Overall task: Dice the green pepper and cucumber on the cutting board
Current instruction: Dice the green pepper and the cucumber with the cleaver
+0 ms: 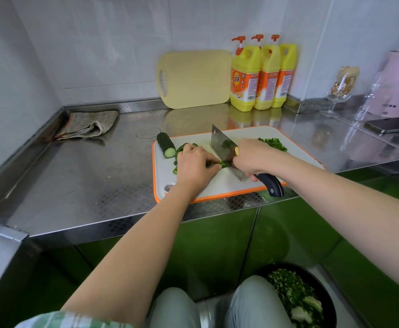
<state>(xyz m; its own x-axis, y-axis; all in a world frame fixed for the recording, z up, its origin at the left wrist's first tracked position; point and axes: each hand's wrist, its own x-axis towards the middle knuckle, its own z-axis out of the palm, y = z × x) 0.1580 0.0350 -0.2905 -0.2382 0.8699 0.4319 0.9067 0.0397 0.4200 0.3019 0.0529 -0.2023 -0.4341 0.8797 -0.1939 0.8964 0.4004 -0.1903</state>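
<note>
Knees (pixel 174 306); hands (pixel 193 166) (pixel 252 159) on pepper (pixel 223 165), cleaver (pixel 222 140)

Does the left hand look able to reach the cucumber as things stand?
Probably yes. The cucumber lies on the board just beyond the left hand, nothing tall between them. That hand pins pepper beside the knife, though, so it must let go first.

Shiny embossed stainless-steel bench (pixel 80 176), matt white plastic cutting board with orange rim (pixel 219 185), glossy steel cleaver blade (pixel 219 140), soft checked cloth rag (pixel 87 125).
</note>
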